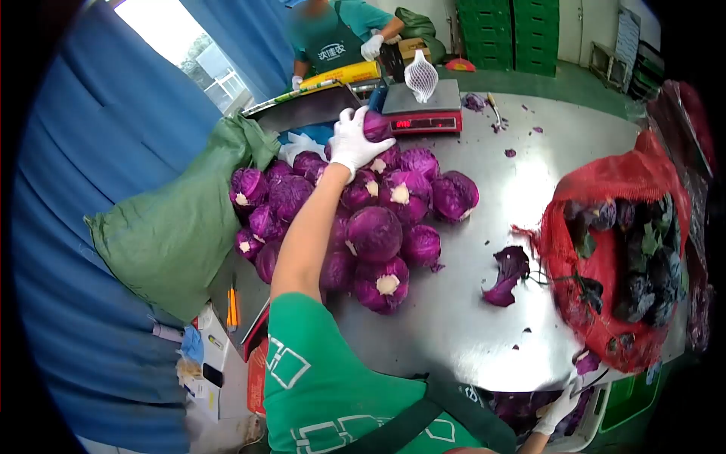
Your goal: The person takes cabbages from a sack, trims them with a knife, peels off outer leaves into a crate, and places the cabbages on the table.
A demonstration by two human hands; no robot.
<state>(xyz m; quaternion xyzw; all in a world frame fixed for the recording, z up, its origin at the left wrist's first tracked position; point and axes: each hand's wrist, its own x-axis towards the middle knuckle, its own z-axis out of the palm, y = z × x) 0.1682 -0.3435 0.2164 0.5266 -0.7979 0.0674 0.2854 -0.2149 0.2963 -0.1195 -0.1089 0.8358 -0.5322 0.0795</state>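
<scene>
My left hand [354, 141], in a white glove, reaches to the back of a heap of red cabbages [374, 234]. Its fingers are curled round one red cabbage [376, 127] close to the scale. Many of the heaped heads show pale cut stems. Low at the right, my gloved right hand [558, 412] is over a crate [597, 416] of dark purple leaves below the table edge. Its fingers look closed, with a thin dark thing beside them that I cannot make out.
A digital scale [423, 106] carries a white net-wrapped item [421, 77]. A red mesh bag [563, 265] holds dark leafy produce. Loose leaves [508, 276] lie on the metal table [454, 318]. A green sack [178, 219] leans left; an orange cutter [232, 306] lies nearby. A co-worker [340, 38] stands opposite.
</scene>
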